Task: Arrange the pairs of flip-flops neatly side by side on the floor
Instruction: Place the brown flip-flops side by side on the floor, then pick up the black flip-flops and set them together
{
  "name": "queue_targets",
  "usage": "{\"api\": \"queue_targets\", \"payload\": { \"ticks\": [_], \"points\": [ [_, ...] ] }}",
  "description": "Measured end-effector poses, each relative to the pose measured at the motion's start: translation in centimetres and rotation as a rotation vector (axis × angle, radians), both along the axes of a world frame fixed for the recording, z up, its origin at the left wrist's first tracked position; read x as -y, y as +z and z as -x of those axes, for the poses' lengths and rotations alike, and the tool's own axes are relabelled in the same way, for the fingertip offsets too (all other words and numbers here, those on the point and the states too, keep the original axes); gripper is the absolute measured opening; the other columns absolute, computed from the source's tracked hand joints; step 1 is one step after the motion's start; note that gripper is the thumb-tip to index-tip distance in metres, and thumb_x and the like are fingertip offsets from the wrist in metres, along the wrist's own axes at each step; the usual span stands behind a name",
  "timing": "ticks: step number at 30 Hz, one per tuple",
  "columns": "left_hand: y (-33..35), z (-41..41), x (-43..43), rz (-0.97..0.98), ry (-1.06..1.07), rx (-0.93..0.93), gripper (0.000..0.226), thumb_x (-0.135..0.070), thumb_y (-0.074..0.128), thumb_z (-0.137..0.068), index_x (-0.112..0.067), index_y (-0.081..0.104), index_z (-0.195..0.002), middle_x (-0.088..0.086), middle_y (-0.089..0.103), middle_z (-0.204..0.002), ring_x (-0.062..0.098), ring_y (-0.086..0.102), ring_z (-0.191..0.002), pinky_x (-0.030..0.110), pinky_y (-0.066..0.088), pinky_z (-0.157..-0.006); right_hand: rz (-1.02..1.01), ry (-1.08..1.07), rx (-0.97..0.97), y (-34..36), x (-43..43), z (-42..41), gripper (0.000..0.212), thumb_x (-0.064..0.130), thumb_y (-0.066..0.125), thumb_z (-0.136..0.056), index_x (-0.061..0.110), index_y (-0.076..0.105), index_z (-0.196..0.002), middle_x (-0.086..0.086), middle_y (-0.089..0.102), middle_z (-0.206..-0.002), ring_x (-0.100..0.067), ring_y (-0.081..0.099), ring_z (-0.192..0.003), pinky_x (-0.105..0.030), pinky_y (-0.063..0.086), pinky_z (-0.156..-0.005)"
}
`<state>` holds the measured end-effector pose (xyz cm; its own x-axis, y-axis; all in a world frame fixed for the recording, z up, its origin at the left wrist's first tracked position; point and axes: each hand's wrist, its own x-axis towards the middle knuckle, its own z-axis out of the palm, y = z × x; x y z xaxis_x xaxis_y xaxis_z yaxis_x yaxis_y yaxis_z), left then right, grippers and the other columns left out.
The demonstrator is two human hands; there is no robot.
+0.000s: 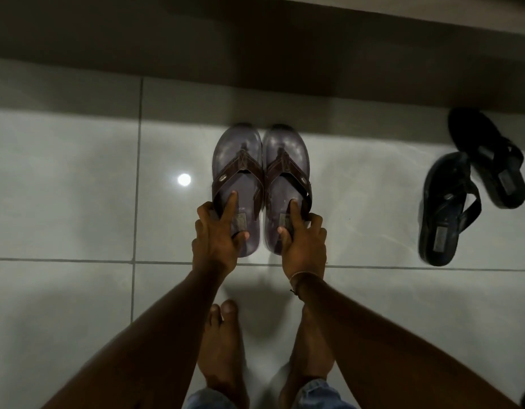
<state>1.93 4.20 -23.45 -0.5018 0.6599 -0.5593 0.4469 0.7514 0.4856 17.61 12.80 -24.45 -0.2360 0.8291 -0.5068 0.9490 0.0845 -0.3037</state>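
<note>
Two grey flip-flops with brown straps stand side by side, toes pointing away from me, on the white tiled floor. My left hand [217, 234] grips the heel part of the left grey flip-flop [236, 160], index finger stretched along its sole. My right hand [302, 237] holds the right grey flip-flop [286, 160] the same way at its heel. A black pair lies apart at the right: the near black flip-flop [445, 211] is angled, and the far black flip-flop [488, 154] lies crossed behind it, overlapping at the toe end.
My bare feet [223, 349] stand just behind the grey pair. A dark step or wall base [255, 54] runs across the floor beyond the flip-flops. A bright lamp reflection [184, 179] shows on the glossy tile to the left.
</note>
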Motion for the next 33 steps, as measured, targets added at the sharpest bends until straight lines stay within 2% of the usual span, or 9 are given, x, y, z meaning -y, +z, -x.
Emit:
{"api": "queue_targets", "payload": {
  "ticks": [6,8,11,14,16,21,26,29,33],
  "points": [
    [2.8,-0.3,0.2,-0.004,0.051,-0.056,0.076,-0.043,0.073,-0.089,-0.042,0.036,-0.155,0.014,0.004,-0.166,0.048,0.036,-0.141,0.062,0.049,-0.105,0.035,-0.039,0.016,3.1,0.1,-0.7,0.068,0.034,0.046,-0.105,0.047,0.007,-0.160,-0.009,0.019,-0.164,-0.034,0.041,-0.139,-0.052,0.049,-0.108],
    [5.2,-1.4,1.0,-0.029,0.104,-0.105,0.064,-0.044,0.070,-0.091,-0.040,0.044,-0.149,0.012,0.010,-0.165,0.044,0.043,-0.132,0.064,0.052,-0.100,0.029,-0.070,0.014,6.1,0.3,-2.9,0.067,0.031,0.046,-0.106,0.046,0.008,-0.160,-0.005,0.015,-0.169,-0.032,0.036,-0.144,-0.050,0.046,-0.112],
    [9.1,-4.9,0.9,-0.003,0.105,-0.131,0.054,-0.045,0.066,-0.093,-0.034,0.048,-0.143,0.011,0.026,-0.158,0.041,0.049,-0.123,0.064,0.053,-0.091,0.030,-0.094,0.040,11.1,-1.0,-9.2,0.056,0.047,0.031,-0.107,0.047,0.014,-0.160,-0.002,0.018,-0.169,-0.029,0.032,-0.146,-0.050,0.042,-0.113],
    [11.8,-10.3,-1.2,0.003,-0.080,-0.072,0.062,-0.060,0.049,-0.090,-0.031,0.051,-0.145,0.017,0.047,-0.146,0.044,0.052,-0.121,0.060,0.051,-0.093,-0.102,-0.059,0.244,15.0,-5.0,-16.5,0.048,0.052,0.028,-0.105,0.052,0.028,-0.154,0.004,0.038,-0.161,-0.023,0.051,-0.134,-0.043,0.049,-0.099],
    [12.5,-15.0,-4.2,0.000,-0.153,-0.024,0.068,-0.064,0.040,-0.088,-0.031,0.053,-0.146,0.010,0.054,-0.146,0.038,0.052,-0.127,0.054,0.049,-0.096,-0.232,-0.093,0.356,16.2,-10.3,-21.7,0.042,0.047,0.039,-0.103,0.047,0.046,-0.145,0.002,0.056,-0.147,-0.024,0.063,-0.117,-0.040,0.055,-0.090],
    [9.6,-27.4,-13.8,-0.045,-0.328,0.115,0.068,-0.064,0.041,-0.094,-0.042,0.030,-0.157,-0.006,0.035,-0.160,0.020,0.038,-0.141,0.042,0.042,-0.106,-0.213,-0.127,0.264,10.9,-25.0,-33.5,0.042,0.026,0.049,-0.103,0.030,0.050,-0.145,-0.015,0.042,-0.156,-0.043,0.039,-0.137,-0.059,0.046,-0.099],
    [3.7,-36.0,-22.6,0.023,-0.344,0.097,0.083,-0.051,0.061,-0.093,-0.045,0.013,-0.160,0.005,0.025,-0.157,0.031,0.038,-0.133,0.051,0.047,-0.101,-0.136,0.140,0.207,4.1,-36.1,-37.8,0.067,0.007,0.051,-0.095,0.037,0.038,-0.154,-0.016,0.033,-0.160,-0.046,0.035,-0.138,-0.059,0.042,-0.102],
    [1.1,-37.8,-25.2,0.077,-0.321,-0.010,0.099,-0.049,0.071,-0.082,-0.052,0.006,-0.157,0.007,0.032,-0.145,0.033,0.042,-0.120,0.053,0.049,-0.092,-0.144,0.195,0.187,1.0,-37.8,-38.2,0.066,0.015,0.051,-0.100,0.040,0.030,-0.157,-0.015,0.031,-0.157,-0.045,0.039,-0.128,-0.054,0.046,-0.096],
    [-0.8,-38.5,-26.2,0.048,-0.266,-0.006,0.110,-0.058,0.076,-0.075,-0.056,0.001,-0.155,0.007,0.030,-0.138,0.036,0.045,-0.116,0.057,0.053,-0.090,-0.235,0.171,0.136,-0.3,-36.2,-39.6,0.055,0.027,0.053,-0.104,0.038,0.036,-0.155,-0.015,0.041,-0.144,-0.040,0.047,-0.115,-0.052,0.050,-0.088]
  ]
}}
